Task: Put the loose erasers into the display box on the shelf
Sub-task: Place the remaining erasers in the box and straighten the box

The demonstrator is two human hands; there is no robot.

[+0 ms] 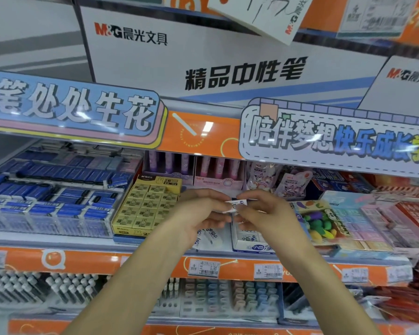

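A small white eraser [235, 204] with blue print is pinched between both hands above the shelf. My left hand [198, 209] grips its left end and my right hand [264, 209] grips its right end. Directly below them stands the white and blue display box [252, 246], partly hidden by my right hand. More loose white erasers [207, 239] lie on the shelf beside the box, under my left hand.
A yellow box of erasers [145, 206] stands left of my hands, with blue erasers [58, 197] further left. A pack of colourful erasers [322, 221] lies to the right. Orange shelf edge with price tags [205, 267] runs below; a banner overhangs above.
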